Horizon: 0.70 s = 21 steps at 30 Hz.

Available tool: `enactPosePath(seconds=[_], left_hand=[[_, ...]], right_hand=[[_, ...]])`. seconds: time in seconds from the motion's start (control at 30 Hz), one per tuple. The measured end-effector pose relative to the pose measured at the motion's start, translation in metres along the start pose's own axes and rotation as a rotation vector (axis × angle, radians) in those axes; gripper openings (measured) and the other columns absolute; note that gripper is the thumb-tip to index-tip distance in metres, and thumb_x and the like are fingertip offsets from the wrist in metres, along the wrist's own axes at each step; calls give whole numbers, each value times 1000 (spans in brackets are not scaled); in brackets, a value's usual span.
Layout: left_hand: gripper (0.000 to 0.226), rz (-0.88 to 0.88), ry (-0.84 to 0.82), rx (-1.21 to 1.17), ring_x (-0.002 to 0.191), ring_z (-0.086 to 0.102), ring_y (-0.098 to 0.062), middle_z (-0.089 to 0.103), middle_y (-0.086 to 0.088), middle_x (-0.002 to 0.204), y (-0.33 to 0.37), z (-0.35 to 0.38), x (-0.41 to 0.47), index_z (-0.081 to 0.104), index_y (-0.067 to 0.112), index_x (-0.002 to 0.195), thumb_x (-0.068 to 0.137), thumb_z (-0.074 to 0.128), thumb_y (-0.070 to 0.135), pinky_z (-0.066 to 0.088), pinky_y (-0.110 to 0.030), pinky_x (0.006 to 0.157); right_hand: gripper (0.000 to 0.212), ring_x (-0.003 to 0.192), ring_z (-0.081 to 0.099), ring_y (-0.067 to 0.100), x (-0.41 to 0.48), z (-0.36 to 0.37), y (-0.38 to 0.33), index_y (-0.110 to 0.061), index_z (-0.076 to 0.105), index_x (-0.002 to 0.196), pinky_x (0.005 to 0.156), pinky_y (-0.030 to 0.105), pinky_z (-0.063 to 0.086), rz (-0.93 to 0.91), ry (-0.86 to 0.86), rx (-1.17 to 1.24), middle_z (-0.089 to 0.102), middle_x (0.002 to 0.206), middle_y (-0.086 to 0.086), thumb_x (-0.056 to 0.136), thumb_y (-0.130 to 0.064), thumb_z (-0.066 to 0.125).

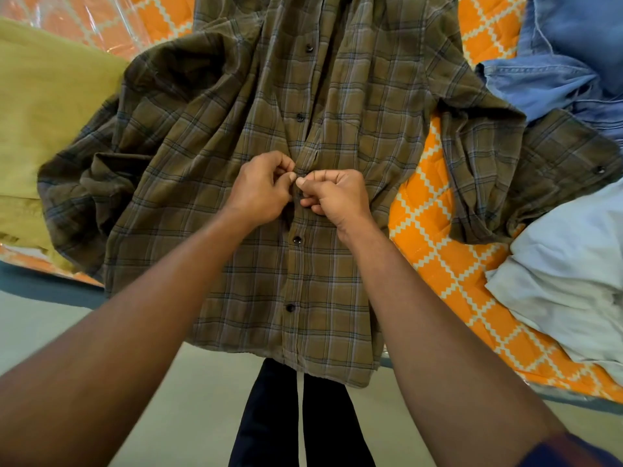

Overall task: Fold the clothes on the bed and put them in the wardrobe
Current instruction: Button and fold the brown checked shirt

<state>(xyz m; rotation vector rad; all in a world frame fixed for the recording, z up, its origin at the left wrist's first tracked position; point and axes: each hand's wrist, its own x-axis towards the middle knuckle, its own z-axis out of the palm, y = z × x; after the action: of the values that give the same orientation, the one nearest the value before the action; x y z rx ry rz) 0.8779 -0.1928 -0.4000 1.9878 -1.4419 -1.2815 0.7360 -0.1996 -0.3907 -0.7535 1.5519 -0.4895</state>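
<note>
Bedroom; orange quilted bed (438, 264) under strewn clothes (573, 281)

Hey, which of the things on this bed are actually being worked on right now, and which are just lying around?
Being worked on:
plaid shirt
left hand and right hand, both pinching its button strip

Lying about:
yellow-green garment
blue denim garment
pale garment
orange patterned bedcover
</note>
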Motion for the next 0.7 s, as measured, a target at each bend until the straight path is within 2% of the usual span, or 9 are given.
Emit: enactPosePath(seconds=[0.1,0.23,0.3,0.37,0.43,0.57,0.63,0.7], left_hand=[[8,128,191,73,75,55,-10,60,4,85,1,17,-10,64,9,100,96,58,6,43,-18,67],[9,112,246,59,72,55,-7,61,5,85,0,18,-12,68,11,101,94,62,8,40,-4,63],[9,87,191,44,70,59,-8,62,6,84,-2,11,-9,68,14,102,94,66,11,49,-9,66],[12,64,98,38,73,67,-18,66,0,86,-1,2,-7,66,17,103,93,69,12,60,-29,72],[15,32,29,46,77,70,-22,68,-3,86,2,-5,-7,66,18,103,90,73,13,61,-37,73],[22,91,65,224,70,62,-8,64,6,78,8,-14,-16,65,17,113,92,71,17,57,-28,69],[25,140,59,288,68,59,-5,62,8,79,13,-17,-20,64,18,116,92,70,16,57,-28,69],[21,186,73,268,67,59,-4,61,9,80,20,-24,-18,64,18,114,94,67,15,55,-22,65]], right_hand=[[16,53,64,6,-1,-3,0,-11,72,74,46,14,45,1,-2,20,67,64,0,89,-9,75],[13,56,67,9,1,-7,-5,-12,71,78,46,16,46,38,-49,-12,67,66,1,90,-11,76],[14,55,68,11,2,-5,-5,-11,72,77,46,18,49,54,-19,-56,67,65,2,91,-11,74],[17,53,70,12,2,-1,-1,-15,73,74,46,21,51,17,74,-131,70,63,2,91,-13,74],[22,52,70,11,-1,4,6,-22,71,69,49,26,56,-55,176,-231,71,63,-1,89,-16,76],[19,69,74,16,-12,1,15,-25,71,66,70,42,63,-87,270,-268,73,69,-7,83,-21,77],[16,72,73,16,-18,-7,10,-24,72,69,72,43,63,-110,256,-275,73,71,-7,84,-20,76],[14,70,71,12,-22,-17,-1,-24,72,73,71,37,62,-188,226,-303,71,69,-7,86,-19,74]])
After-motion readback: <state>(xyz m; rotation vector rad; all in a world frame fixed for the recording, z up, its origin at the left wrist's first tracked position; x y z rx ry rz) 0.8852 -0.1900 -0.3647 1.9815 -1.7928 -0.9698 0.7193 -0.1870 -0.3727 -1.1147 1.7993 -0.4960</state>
